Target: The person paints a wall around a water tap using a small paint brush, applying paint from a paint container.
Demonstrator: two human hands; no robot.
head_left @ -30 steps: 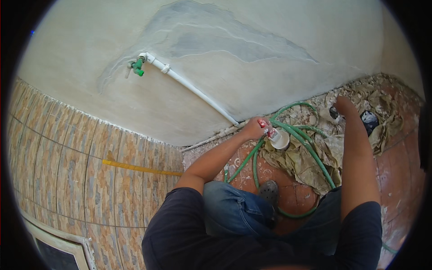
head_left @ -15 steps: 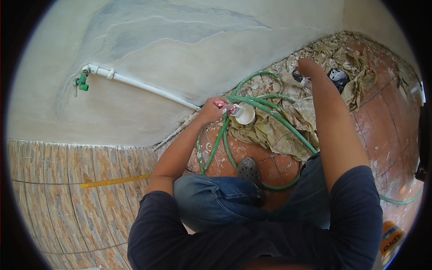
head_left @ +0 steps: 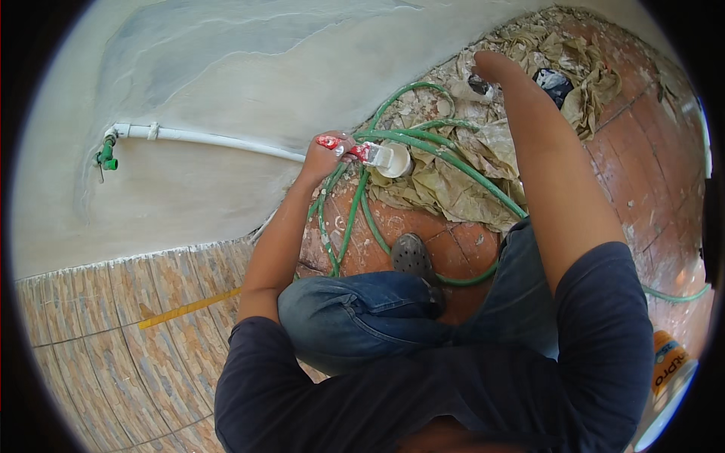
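Observation:
My left hand (head_left: 320, 155) grips a red-handled paintbrush (head_left: 356, 151). Its bristles reach over a small white cup (head_left: 397, 160) that stands on the floor by the plastered wall. A green hose (head_left: 423, 137) loops around the cup and under the brush. My right hand (head_left: 492, 68) stretches far out and rests on crumpled brown paper (head_left: 468, 170) beside a pale lump. Its fingers are hidden behind the hand. I am squatting, with my knee in blue jeans (head_left: 347, 317) below the arms.
A white pipe (head_left: 204, 138) runs along the wall to a green tap (head_left: 106, 155). Patterned tiles with a yellow strip (head_left: 189, 308) lie at lower left. A grey clog (head_left: 411, 254) stands on the red floor tiles. A white bucket (head_left: 668, 370) is at the right edge.
The view has swung, so the pipe and tap slid left in the picture. My left hand stays at the cup with the brush. My right arm stays stretched toward the paper.

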